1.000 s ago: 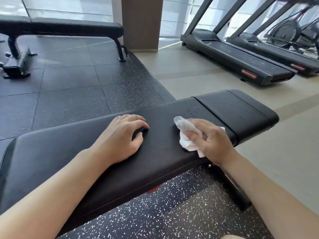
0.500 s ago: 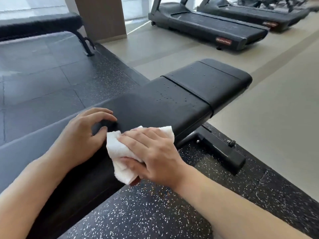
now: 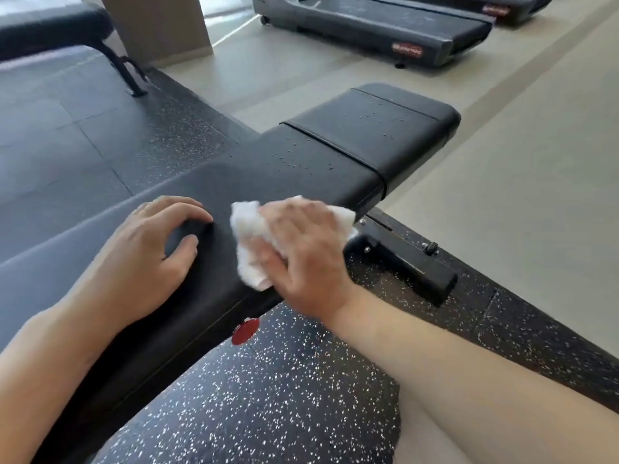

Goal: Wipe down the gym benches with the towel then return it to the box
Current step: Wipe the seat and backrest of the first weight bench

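A black padded gym bench (image 3: pixel 335 169) runs diagonally from lower left to upper right, with water droplets on its far end. A crumpled white towel (image 3: pixel 248 226) lies on the pad near the front edge. My right hand (image 3: pixel 301 249) lies over the towel and presses it onto the pad with spread fingers. My left hand (image 3: pixel 150 256) rests on the pad just left of the towel, its fingers arched with the tips on the vinyl, holding nothing. No box is in view.
A red knob (image 3: pixel 245 330) sticks out under the bench's near side, and the black bench foot (image 3: pixel 408 259) lies on the speckled mat. A second bench (image 3: pixel 50 28) stands far left by a brown pillar (image 3: pixel 160 25). Treadmills (image 3: pixel 385 25) line the back.
My right hand slid the towel left along the pad towards my left hand, then a little right again. My left hand stayed planted. My view tilted down and right.
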The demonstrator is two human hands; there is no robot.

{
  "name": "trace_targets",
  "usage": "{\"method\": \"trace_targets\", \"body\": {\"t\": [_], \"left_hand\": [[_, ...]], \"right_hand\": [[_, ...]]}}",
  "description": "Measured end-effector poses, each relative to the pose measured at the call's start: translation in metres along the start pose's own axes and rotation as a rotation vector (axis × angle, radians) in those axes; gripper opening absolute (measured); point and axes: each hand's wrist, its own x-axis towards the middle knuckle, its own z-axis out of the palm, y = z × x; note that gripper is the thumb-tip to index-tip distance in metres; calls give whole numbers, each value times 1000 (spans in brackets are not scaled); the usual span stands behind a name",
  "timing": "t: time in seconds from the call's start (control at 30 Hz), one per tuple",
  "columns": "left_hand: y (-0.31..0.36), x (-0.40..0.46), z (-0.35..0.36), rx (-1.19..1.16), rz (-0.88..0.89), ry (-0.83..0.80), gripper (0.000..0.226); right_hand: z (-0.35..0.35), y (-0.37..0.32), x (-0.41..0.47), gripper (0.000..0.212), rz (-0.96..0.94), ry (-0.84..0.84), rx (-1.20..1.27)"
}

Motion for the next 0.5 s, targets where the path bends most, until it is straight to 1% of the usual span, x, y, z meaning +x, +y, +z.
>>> {"method": "trace_targets", "body": {"t": [0.07,0.13,0.23,0.27,0.3,0.37,0.43,0.5], "left_hand": [[-4,1,-2,-3,-5,-4,43],[-6,0,-1,-1,11,-21,43],[-5,0,-1,6,55,-57,33],[-4,0,-2,12,65,-71,31],[-4,0,-2,13,69,-83,31],[-3,-2,-3,8,48,-85,31],[-2,-6,-2,7,22,-75,37],[1,-10,-1,21,14,-73,37]], "right_hand": [[5,-23,-6,35,-82,-43,19],[6,-30,-7,39,-158,-76,48],[-4,0,3,41,-288,-135,53],[-8,16,8,38,-276,-121,36],[-12,35,12,34,-219,-78,11],[-23,71,17,28,-29,40,-40],[-30,90,19,25,137,127,-58],[-28,87,19,23,195,161,-56]]}}
